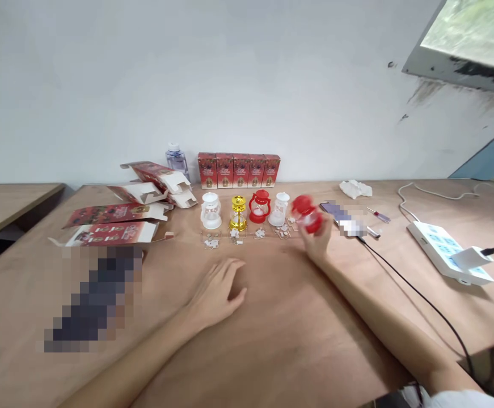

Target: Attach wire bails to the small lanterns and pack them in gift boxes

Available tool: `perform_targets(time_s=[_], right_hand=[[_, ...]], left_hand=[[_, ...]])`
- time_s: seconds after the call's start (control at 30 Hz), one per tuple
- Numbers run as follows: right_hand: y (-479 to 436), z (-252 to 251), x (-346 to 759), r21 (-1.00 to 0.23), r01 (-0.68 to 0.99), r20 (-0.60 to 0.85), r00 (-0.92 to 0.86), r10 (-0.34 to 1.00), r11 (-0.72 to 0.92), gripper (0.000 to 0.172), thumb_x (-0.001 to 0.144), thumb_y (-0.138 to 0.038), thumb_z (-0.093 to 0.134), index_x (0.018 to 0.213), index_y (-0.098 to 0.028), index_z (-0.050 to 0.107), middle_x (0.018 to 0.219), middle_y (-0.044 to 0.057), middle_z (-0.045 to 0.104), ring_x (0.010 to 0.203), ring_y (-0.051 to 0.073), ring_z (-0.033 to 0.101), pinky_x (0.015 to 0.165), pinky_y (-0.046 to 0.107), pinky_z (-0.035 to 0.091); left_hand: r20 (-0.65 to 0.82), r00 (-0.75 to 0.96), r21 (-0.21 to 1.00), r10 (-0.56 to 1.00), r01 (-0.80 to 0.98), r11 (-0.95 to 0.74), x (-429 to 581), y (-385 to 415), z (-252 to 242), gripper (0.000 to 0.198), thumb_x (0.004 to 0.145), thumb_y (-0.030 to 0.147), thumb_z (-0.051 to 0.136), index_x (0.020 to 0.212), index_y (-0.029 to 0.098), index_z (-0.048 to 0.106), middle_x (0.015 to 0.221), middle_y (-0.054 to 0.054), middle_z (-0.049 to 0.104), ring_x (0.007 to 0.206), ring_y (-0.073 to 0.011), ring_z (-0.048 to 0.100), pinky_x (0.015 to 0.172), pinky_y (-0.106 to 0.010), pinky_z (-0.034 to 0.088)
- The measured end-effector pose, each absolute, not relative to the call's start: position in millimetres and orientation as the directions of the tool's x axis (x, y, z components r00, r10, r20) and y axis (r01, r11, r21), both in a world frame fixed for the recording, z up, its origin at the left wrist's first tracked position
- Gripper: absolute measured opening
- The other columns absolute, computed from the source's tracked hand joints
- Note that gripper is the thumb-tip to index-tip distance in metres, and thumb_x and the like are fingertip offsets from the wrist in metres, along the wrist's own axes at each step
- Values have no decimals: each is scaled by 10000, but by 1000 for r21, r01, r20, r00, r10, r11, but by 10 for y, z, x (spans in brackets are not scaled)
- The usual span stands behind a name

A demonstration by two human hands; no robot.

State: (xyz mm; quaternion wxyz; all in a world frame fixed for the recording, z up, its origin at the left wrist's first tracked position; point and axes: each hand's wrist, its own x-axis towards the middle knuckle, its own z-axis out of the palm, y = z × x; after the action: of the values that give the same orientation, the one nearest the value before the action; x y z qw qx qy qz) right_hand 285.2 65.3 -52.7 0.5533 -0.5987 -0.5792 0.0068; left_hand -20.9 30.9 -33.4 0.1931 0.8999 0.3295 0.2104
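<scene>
My right hand (318,238) grips a small red lantern (307,214), blurred and tilted, at the right end of a row of lanterns. The row holds a white lantern (211,211), a gold lantern (238,213), another red lantern (260,207) and a second white lantern (279,209), all upright. Small metal and white parts (260,233) lie in little groups before them. My left hand (216,292) rests on the wooden table (272,351), fingers apart and holding nothing.
Several small red boxes (241,170) stand against the wall beside a clear bottle (177,161). Opened cartons (114,233) lie at left, above a pixelated dark area (97,294). At right are a phone (335,211), crumpled tissue (356,188), screwdriver (378,215), power strip (446,249) and black cable (417,294).
</scene>
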Motion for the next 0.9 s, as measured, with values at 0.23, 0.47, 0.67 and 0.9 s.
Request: perform_targets(time_s=[0.23, 0.47, 0.67, 0.9], right_hand=[[10, -542, 2130, -300, 573, 794, -294, 532, 763, 494, 794, -348, 679, 1226, -269, 453, 979, 81, 531, 897, 231, 589, 691, 371, 579], [245, -534, 2436, -343, 698, 744, -207, 635, 629, 348, 942, -500, 407, 1147, -253, 541, 1029, 83, 610, 994, 229, 601, 849, 398, 544], [817, -539, 3364, -432, 833, 651, 22, 758, 347, 289, 943, -295, 387, 1085, -212, 624, 1068, 133, 664, 1060, 295, 584, 935, 516, 465], [969, -605, 3597, -396, 841, 501, -137, 854, 368, 314, 903, -286, 453, 1084, -224, 702, 1124, 91, 715, 1088, 281, 620, 980, 507, 468]], left_hand=[[220, 569, 973, 792, -71, -219, -219, 317, -375, 755, 708, 440, 759, 1348, 305, 381, 1374, -126, 499, 1095, -261, 620, 910, -393, 515], [-102, 180, 952, 978, -267, 149, -35, 261, -221, 368, 555, 427, 849, 713, 152, 661, 706, -15, 664, 609, -132, 582, 484, -209, 506], [-212, 27, 886, 977, -417, 203, 16, 312, -191, 327, 564, 357, 801, 743, 147, 626, 649, 24, 631, 529, -106, 553, 377, -177, 473], [-280, 20, 858, 960, -444, 259, 79, 337, -176, 165, 682, 263, 680, 776, 177, 576, 617, 58, 583, 445, -86, 546, 319, -140, 400]])
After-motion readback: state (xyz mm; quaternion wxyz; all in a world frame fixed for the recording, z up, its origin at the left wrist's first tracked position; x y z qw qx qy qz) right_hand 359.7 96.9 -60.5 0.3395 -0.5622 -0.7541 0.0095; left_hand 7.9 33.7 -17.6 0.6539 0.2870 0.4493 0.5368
